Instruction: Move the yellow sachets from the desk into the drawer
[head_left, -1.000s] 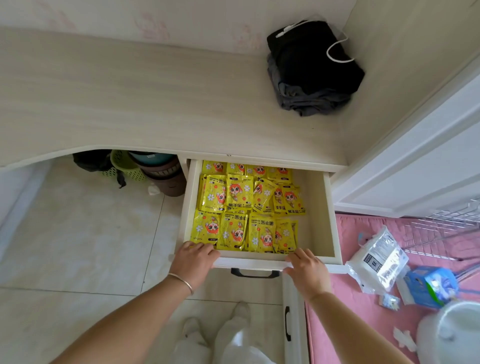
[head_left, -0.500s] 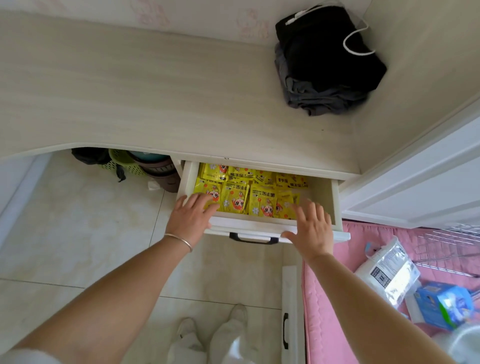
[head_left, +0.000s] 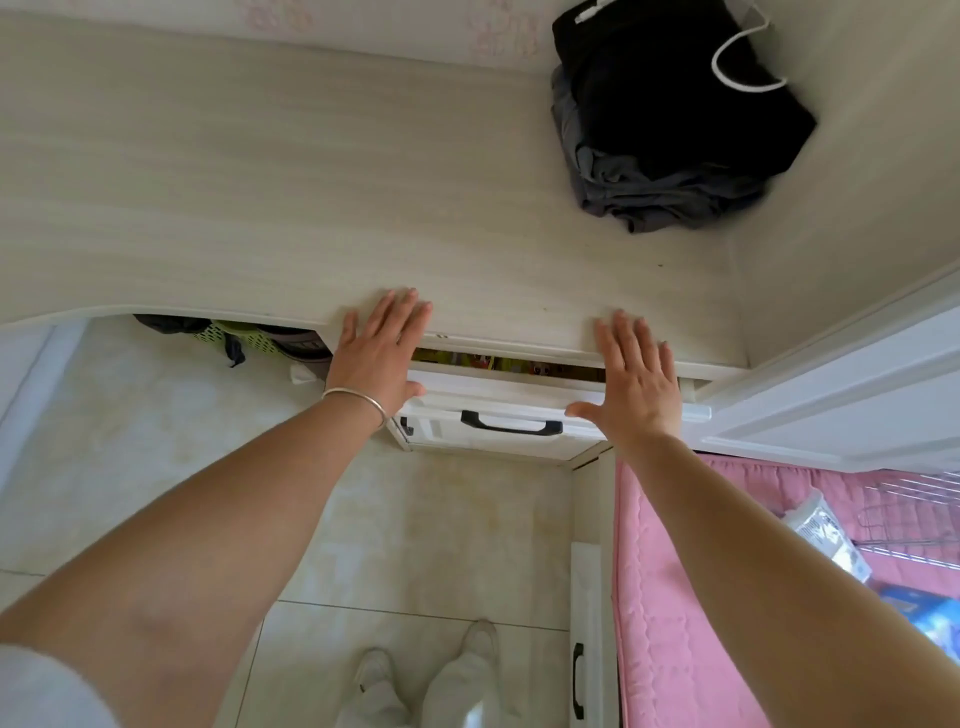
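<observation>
Neither hand is gripping: the left hand (head_left: 376, 358), fingers spread and empty, is pressing the white drawer front (head_left: 498, 402) flat. Between the palms, yellow sachets (head_left: 467, 359) are probably what is showing through the remaining slit. The right hand (head_left: 636, 382) is pushing likewise; even pressure should keep the drawer from skewing.

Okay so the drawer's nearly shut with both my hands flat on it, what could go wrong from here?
Pinched fingers, mainly: the fingers of your left hand and right hand reach over the drawer front onto the desk edge, across the narrowing gap.

A yellow sachet showing in that gap could catch or crumple if it sits high.

The drawer also looks slightly skewed, so it might bind; that is hard to judge from here.
</observation>
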